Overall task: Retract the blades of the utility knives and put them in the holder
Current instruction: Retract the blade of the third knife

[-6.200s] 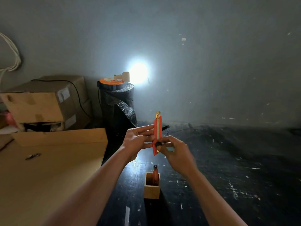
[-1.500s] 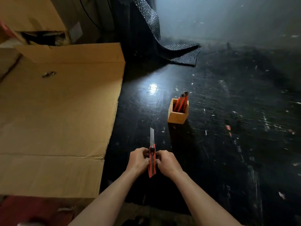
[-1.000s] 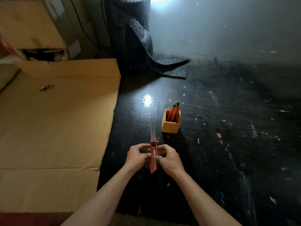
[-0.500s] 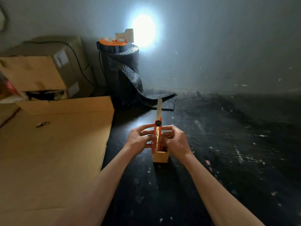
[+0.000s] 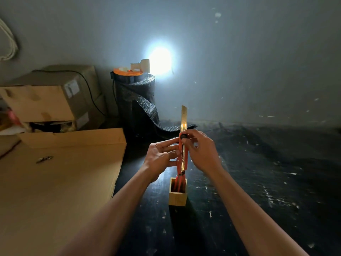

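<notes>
1. A person is holding an orange utility knife (image 5: 182, 156) upright between both hands, above the dark counter (image 5: 258, 182) and just above the wooden holder (image 5: 178, 195).
2. The left hand (image 5: 160, 159) is closing its fingers on the left side of the knife body, thumb and fingertips pressing against the orange handle around its middle.
3. The right hand (image 5: 202, 152) is gripping the knife from the right, with the thumb and forefinger pinching at the black slider knob (image 5: 183, 137) near the top of the handle.
4. The blade (image 5: 184, 117) is sticking out of the handle's upper end, pointing straight up and catching warm light.
5. The holder is standing on the counter directly under the knife's lower end; whether the two are touching cannot be told.
6. Other orange knives (image 5: 180, 182) are sitting inside the holder, their tops leaning together above its rim.
7. A large flat sheet of cardboard (image 5: 55, 182) is lying to the left of the hands, with cardboard boxes (image 5: 51, 100) stacking up behind it against the wall.
8. A roll of black mesh material (image 5: 136, 100) is standing behind the hands, and a bright lamp (image 5: 159, 60) is glaring just above it.
</notes>
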Motion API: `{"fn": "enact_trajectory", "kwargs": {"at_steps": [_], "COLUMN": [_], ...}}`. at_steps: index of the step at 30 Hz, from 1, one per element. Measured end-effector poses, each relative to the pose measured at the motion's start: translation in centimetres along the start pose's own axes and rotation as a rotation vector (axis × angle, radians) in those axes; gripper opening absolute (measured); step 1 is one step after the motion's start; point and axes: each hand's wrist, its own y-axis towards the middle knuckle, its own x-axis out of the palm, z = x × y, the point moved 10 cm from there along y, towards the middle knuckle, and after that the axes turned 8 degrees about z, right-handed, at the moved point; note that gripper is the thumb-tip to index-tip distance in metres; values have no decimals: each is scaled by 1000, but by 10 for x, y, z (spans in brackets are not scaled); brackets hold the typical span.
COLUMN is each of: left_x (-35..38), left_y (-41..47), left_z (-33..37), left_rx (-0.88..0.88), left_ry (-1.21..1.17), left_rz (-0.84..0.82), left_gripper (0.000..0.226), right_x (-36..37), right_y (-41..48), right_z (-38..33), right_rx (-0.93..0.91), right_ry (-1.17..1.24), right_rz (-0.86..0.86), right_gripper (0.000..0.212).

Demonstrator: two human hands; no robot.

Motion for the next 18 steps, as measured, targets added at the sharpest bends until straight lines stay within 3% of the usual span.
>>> {"fn": "enact_trajectory", "kwargs": {"at_steps": [18], "left_x": [3], "left_y": [1], "left_z": [8], "left_rx": [-49], "left_ry": [17], "left_rz": [-20], "left_gripper": [46], "right_x": [2], "right_y": [-25], "right_z": [12], "right_rx": [116], "right_ry": [60], "right_rz": [-100], "right_gripper": [24]}}
